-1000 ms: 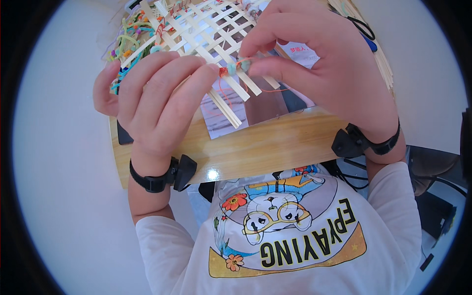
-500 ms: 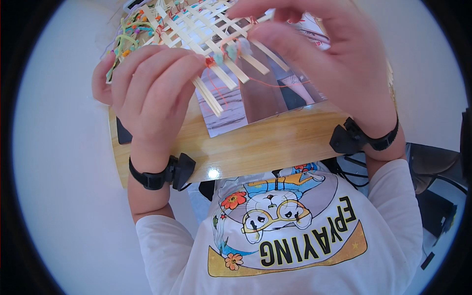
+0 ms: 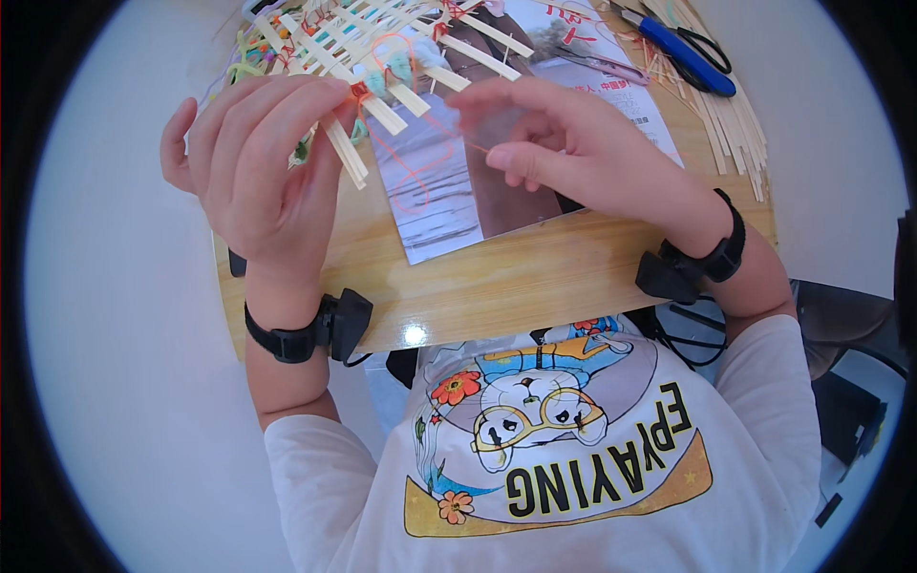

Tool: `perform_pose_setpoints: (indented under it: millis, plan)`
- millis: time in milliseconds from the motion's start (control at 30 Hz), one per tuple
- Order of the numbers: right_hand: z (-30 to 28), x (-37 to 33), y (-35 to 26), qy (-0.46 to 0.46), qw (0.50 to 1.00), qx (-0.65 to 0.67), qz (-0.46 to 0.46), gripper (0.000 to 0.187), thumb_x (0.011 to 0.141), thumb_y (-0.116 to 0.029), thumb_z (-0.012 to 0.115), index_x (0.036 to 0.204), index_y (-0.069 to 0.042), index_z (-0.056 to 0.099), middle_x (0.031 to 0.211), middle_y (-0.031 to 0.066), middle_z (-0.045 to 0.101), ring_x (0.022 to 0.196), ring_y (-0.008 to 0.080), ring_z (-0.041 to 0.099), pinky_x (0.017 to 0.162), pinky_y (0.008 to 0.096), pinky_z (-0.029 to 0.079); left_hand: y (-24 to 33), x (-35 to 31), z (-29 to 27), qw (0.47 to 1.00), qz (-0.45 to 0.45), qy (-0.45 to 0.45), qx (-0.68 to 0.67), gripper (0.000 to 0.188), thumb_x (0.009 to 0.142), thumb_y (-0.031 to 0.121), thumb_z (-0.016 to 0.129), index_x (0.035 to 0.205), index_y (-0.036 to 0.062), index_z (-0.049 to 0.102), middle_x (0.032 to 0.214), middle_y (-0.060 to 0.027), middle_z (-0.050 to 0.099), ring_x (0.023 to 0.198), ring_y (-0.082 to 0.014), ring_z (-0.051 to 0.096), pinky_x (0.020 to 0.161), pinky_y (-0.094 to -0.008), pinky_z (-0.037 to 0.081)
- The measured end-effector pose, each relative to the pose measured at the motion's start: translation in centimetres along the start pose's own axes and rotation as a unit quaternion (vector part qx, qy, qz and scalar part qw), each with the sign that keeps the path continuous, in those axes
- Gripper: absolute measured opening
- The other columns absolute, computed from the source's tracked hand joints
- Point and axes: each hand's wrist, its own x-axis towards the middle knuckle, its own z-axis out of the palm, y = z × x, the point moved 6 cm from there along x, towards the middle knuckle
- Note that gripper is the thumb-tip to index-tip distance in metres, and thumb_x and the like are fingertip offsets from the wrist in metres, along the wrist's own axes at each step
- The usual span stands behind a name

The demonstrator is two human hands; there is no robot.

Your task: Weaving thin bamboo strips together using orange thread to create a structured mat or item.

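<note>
A woven lattice of pale flat strips (image 3: 386,116) is tilted above the far side of the table. My left hand (image 3: 263,162) grips its near left corner, fingers closed beside a red thread binding (image 3: 358,91). Pale green fluffy tufts (image 3: 397,67) sit along the near edge, next to a white one. My right hand (image 3: 583,143) is apart from the lattice, to its right. Its thumb and index finger pinch a thin orange thread (image 3: 475,147), whose loose loops hang below the near edge. Coloured yarn and beads (image 3: 250,69) show behind my left hand.
Under the lattice lies a glossy printed sheet (image 3: 435,224) on the wooden table (image 3: 458,291). Blue-handled pliers (image 3: 690,59), pink-handled scissors (image 3: 607,67) and a bundle of loose pale strips (image 3: 740,134) lie at the far right. A black device is strapped on each wrist.
My right hand has moved down and away from the lattice's near edge, drawing the orange thread. My left hand has shifted slightly left and up with the lattice, still gripping its corner.
</note>
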Motion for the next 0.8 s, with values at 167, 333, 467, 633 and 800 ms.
perform_pose_setpoints:
  millis: [167, 333, 467, 633, 800]
  plan:
    - [0.3, -0.7, -0.4, -0.061, 0.998, 0.011, -0.004, 0.015, 0.094, -0.01, 0.059, 0.103, -0.001, 0.067, 0.084, 0.0017, 0.067, 0.067, 0.0084, 0.053, 0.062, 0.0251, 0.044, -0.4, -0.1, -0.1, 1.0, -0.026, -0.002, -0.002, 0.03, 0.07, 0.005, 0.081, 0.092, 0.0223, 0.069, 0.088, 0.0081, 0.071, 0.091, -0.0119, 0.062, 0.104, -0.0343, 0.029]
    - [0.0, -2.5, 0.3, -0.1, 0.993, -0.055, -0.002, 0.013, 0.093, -0.009, 0.059, 0.1, -0.002, 0.068, 0.081, 0.0066, 0.067, 0.068, 0.0131, 0.058, 0.064, 0.0278, 0.046, -0.3, 0.0, -0.2, 1.0, -0.009, 0.003, 0.005, 0.028, 0.07, 0.006, 0.08, 0.091, 0.0222, 0.07, 0.086, 0.008, 0.07, 0.09, -0.0123, 0.062, 0.104, -0.0344, 0.029]
    - [-0.1, -3.9, 0.7, -0.146, 0.983, -0.111, -0.016, 0.013, 0.091, -0.008, 0.06, 0.099, -0.003, 0.068, 0.084, 0.0104, 0.069, 0.071, 0.022, 0.064, 0.066, 0.0322, 0.049, -0.2, -0.1, -0.1, 1.0, -0.008, 0.015, 0.012, 0.027, 0.069, 0.006, 0.08, 0.089, 0.0226, 0.07, 0.086, 0.0082, 0.069, 0.091, -0.0124, 0.062, 0.104, -0.0347, 0.029]
    - [-0.7, -5.2, 0.4, -0.18, 0.974, -0.135, 0.0, 0.012, 0.09, -0.008, 0.061, 0.096, -0.003, 0.068, 0.081, 0.011, 0.069, 0.074, 0.0266, 0.065, 0.067, 0.0354, 0.049, -0.1, 0.0, -0.2, 1.0, -0.009, 0.019, -0.001, 0.03, 0.068, 0.003, 0.078, 0.089, 0.0226, 0.07, 0.087, 0.0085, 0.069, 0.092, -0.0121, 0.061, 0.105, -0.0347, 0.029]
    - [0.0, -7.7, 0.1, -0.359, 0.896, -0.262, 0.003, 0.009, 0.09, -0.015, 0.063, 0.089, -0.007, 0.068, 0.081, 0.01, 0.068, 0.079, 0.0295, 0.065, 0.069, 0.0374, 0.05, -0.2, 0.1, -0.6, 1.0, -0.006, 0.026, -0.005, 0.032, 0.067, 0.001, 0.078, 0.09, 0.0224, 0.07, 0.088, 0.0087, 0.07, 0.092, -0.0122, 0.061, 0.104, -0.0347, 0.029]
